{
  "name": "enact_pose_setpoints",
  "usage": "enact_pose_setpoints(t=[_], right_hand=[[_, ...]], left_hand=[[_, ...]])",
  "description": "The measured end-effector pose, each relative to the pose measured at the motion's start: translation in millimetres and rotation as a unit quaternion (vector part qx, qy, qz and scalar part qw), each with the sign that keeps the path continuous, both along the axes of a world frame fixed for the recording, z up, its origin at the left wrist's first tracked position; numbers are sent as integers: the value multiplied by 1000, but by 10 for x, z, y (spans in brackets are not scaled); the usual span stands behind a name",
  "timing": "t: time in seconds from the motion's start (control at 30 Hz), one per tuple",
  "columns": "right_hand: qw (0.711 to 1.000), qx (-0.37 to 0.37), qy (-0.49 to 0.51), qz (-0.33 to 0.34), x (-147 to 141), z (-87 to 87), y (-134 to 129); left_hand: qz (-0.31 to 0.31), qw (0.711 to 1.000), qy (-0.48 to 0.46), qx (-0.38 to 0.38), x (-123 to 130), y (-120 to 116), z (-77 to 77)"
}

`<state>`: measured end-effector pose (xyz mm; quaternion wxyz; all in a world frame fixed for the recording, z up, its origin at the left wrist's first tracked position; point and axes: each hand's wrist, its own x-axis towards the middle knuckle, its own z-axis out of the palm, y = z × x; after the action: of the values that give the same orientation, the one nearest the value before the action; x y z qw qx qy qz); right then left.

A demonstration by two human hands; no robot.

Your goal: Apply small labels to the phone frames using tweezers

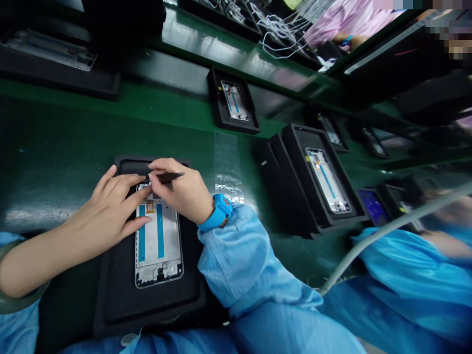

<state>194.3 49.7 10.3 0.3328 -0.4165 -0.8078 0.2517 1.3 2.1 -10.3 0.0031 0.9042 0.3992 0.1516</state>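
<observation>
My left hand (106, 211) lies open, its fingers (129, 196) spread across the upper end of the phone frame (151, 246) without closing around anything. My right hand (179, 191) is closed in a pinch on a slim black tool (171, 177), thumb and fingers gripping it, and its tip is hidden behind my fingertips just above the frame's upper end. A blue wrist strap (219, 212) circles my right wrist, just past the cuff of my blue sleeve (236, 260).

The phone frame lies flat in the black tray (147, 314), with its white backing, two blue strips (160, 231) and a small orange tab (149, 206) facing up. Just right of the tray, a strip of clear plastic film (226, 167) lies on the green bench (55, 147). Farther beyond the tray sits a second black tray (217, 103) holding another frame, and well to its right a third black tray (295, 162) holds one more. Farther right still, a grey cable (391, 231) runs past a co-worker's blue sleeve (405, 260).
</observation>
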Motion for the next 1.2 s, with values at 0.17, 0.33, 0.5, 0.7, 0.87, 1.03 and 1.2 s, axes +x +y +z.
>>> enact_pose_setpoints(t=[0.17, 0.33, 0.5, 0.7, 0.87, 1.03, 1.2], right_hand=[[981, -105, 156, -46, 61, -110, 66], [980, -112, 159, -37, 41, -120, 71], [988, -74, 133, -35, -15, -74, 32], [992, -42, 117, -17, -42, -64, 15], [989, -52, 132, -38, -14, -57, 27], [991, -12, 131, -37, -3, -67, 9], [992, 62, 106, -33, 10, -79, -1]], left_hand=[[-5, 1000, -9, 6, -12, 4, -34], [-2, 1000, -13, 3, -5, -4, -29], [-2, 1000, -8, 3, -10, -4, -24], [-2, 1000, -7, 11, -33, 12, -45], [-3, 1000, -7, 4, -22, -1, -34], [0, 1000, -17, 1, 1, -16, -11], [-5, 1000, -14, 5, 1, -14, -9]])
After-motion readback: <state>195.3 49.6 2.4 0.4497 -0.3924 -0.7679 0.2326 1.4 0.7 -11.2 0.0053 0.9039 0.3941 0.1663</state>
